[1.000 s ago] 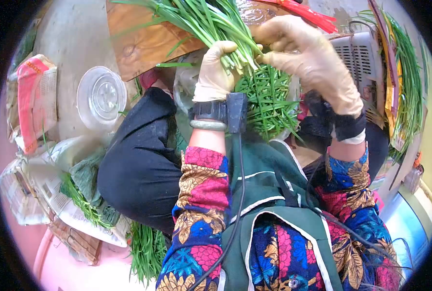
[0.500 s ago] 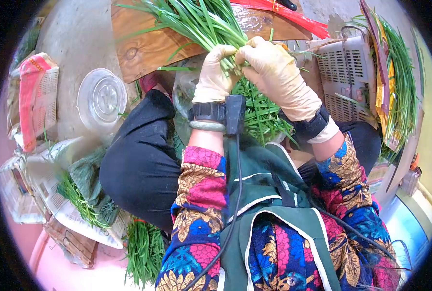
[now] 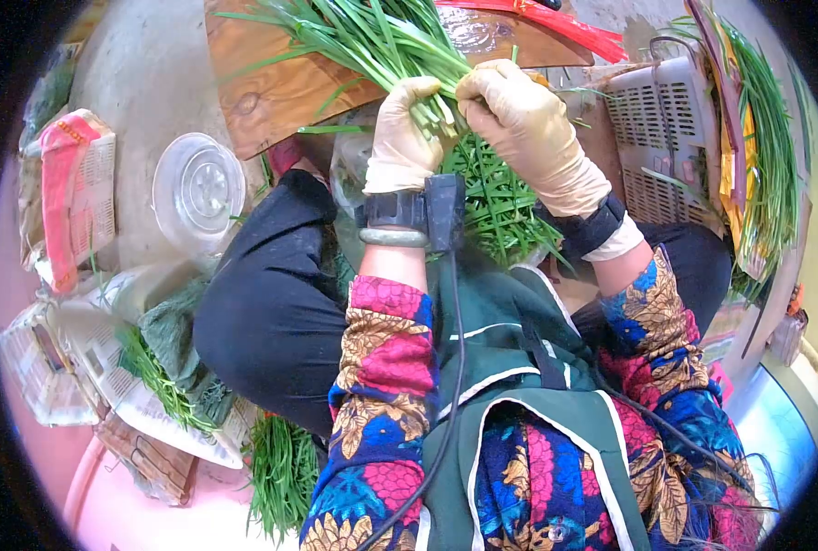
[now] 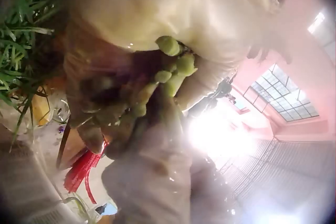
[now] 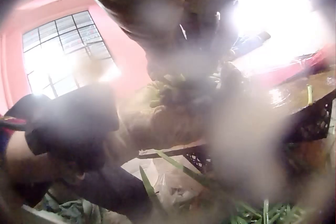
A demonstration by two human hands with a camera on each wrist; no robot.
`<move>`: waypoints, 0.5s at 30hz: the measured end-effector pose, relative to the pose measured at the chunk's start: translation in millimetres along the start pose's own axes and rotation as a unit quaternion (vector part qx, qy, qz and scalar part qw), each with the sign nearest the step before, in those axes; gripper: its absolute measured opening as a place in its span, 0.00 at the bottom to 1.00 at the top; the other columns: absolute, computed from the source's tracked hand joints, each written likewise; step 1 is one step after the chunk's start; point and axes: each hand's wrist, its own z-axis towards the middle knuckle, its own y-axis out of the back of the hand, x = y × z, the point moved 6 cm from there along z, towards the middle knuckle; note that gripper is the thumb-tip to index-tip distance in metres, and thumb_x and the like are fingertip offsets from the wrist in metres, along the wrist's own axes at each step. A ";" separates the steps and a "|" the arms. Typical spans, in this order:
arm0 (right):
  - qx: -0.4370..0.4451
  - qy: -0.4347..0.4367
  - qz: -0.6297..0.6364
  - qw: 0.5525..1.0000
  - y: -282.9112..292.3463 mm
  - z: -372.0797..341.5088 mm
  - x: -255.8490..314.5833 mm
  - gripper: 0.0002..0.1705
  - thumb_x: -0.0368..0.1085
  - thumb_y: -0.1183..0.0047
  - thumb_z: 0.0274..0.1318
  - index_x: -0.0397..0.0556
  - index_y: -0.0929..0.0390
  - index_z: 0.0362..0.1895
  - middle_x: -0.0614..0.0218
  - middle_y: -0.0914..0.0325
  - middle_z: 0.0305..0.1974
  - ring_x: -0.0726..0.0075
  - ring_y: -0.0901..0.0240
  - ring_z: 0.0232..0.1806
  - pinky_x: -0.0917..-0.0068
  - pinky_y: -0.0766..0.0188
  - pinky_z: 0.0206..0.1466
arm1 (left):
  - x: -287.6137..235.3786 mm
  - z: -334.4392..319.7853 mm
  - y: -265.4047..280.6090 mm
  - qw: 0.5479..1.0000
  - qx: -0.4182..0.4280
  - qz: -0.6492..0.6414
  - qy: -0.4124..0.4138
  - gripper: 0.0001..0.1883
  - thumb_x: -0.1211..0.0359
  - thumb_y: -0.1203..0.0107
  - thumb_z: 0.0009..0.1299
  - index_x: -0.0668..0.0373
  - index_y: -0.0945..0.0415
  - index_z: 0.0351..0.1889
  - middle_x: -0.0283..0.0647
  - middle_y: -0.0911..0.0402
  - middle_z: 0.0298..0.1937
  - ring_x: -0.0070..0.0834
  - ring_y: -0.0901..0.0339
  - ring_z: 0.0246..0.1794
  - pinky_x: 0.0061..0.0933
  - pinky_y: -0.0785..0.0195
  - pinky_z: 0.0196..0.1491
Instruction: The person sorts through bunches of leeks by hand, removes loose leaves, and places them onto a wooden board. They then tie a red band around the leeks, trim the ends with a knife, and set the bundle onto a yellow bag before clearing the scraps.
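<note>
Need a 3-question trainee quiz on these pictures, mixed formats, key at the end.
1. Multiple choice: what does the left hand grip?
a) a knife
b) a bunch of green stalks
c) a plastic bottle
2. True or false: the right hand is bare.
3. Short answer: in the head view, on which side of the person is the clear round container?

Key:
1. b
2. False; it wears a pale glove.
3. The person's left.
</note>
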 end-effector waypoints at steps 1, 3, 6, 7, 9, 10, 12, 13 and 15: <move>-0.010 -0.007 0.014 1.000 0.8 -0.4 -1.2 0.06 0.32 0.44 0.50 0.49 0.25 0.34 0.60 0.26 0.33 0.53 0.25 0.37 0.63 0.27 0.40 | -0.3 -1.1 -0.6 1.000 -0.023 0.016 -0.009 0.08 0.73 0.47 0.64 0.63 0.25 0.40 0.43 0.18 0.38 0.36 0.18 0.38 0.41 0.22 0.44; -0.031 -0.021 0.043 0.998 3.3 0.5 -1.7 0.05 0.32 0.44 0.51 0.49 0.25 0.34 0.59 0.26 0.32 0.52 0.25 0.37 0.64 0.28 0.39 | 0.3 -2.4 -7.2 1.000 0.025 -0.001 0.007 0.11 0.72 0.47 0.64 0.64 0.26 0.43 0.44 0.18 0.41 0.38 0.19 0.41 0.43 0.23 0.48; -0.035 -0.056 0.052 0.996 6.6 -0.4 2.8 0.04 0.30 0.44 0.50 0.47 0.25 0.32 0.58 0.26 0.32 0.51 0.26 0.35 0.64 0.29 0.38 | 3.6 -5.5 -14.7 0.999 0.004 0.022 -0.031 0.16 0.70 0.47 0.64 0.65 0.28 0.50 0.47 0.20 0.47 0.42 0.21 0.48 0.47 0.27 0.55; -0.049 -0.069 0.111 0.990 8.4 -0.6 4.1 0.04 0.30 0.45 0.51 0.44 0.26 0.30 0.58 0.27 0.31 0.52 0.27 0.34 0.65 0.30 0.38 | 3.6 -6.7 -18.7 0.998 -0.017 0.039 -0.055 0.18 0.69 0.47 0.64 0.65 0.29 0.52 0.48 0.21 0.50 0.43 0.22 0.51 0.48 0.29 0.57; -0.033 -0.107 0.178 0.978 14.2 1.4 9.0 0.04 0.30 0.45 0.52 0.43 0.26 0.32 0.58 0.28 0.30 0.54 0.28 0.33 0.66 0.31 0.37 | 3.6 -4.8 -21.4 0.998 0.001 0.017 -0.062 0.22 0.68 0.47 0.64 0.66 0.31 0.56 0.50 0.23 0.53 0.46 0.24 0.53 0.51 0.32 0.60; -0.025 -0.125 0.211 0.969 20.0 4.4 12.9 0.04 0.30 0.45 0.53 0.43 0.26 0.32 0.58 0.28 0.29 0.55 0.28 0.32 0.66 0.31 0.37 | 3.1 -3.6 -21.4 0.998 0.011 0.007 -0.065 0.23 0.68 0.47 0.64 0.66 0.32 0.57 0.51 0.23 0.55 0.47 0.25 0.55 0.52 0.34 0.62; 0.065 -0.071 0.164 0.982 34.2 13.0 26.3 0.06 0.31 0.47 0.60 0.42 0.26 0.39 0.66 0.26 0.32 0.75 0.29 0.37 0.77 0.32 0.43 | 3.5 0.1 -20.8 0.998 0.020 -0.008 -0.054 0.24 0.68 0.47 0.64 0.67 0.32 0.58 0.53 0.23 0.54 0.47 0.25 0.54 0.51 0.33 0.62; 0.071 -0.074 0.170 0.980 43.2 16.5 31.6 0.06 0.32 0.47 0.61 0.41 0.26 0.39 0.67 0.26 0.32 0.75 0.29 0.37 0.77 0.31 0.42 | 2.8 -0.1 -19.5 0.999 0.011 -0.009 -0.047 0.24 0.68 0.47 0.64 0.67 0.32 0.58 0.53 0.23 0.54 0.47 0.24 0.54 0.52 0.33 0.62; 0.085 -0.101 0.251 0.959 59.7 19.4 40.9 0.07 0.33 0.49 0.63 0.41 0.26 0.39 0.67 0.24 0.33 0.76 0.27 0.36 0.78 0.30 0.42 | 3.2 -1.0 -20.4 0.999 0.010 -0.035 -0.032 0.24 0.67 0.46 0.64 0.68 0.32 0.57 0.54 0.22 0.51 0.47 0.23 0.51 0.51 0.31 0.59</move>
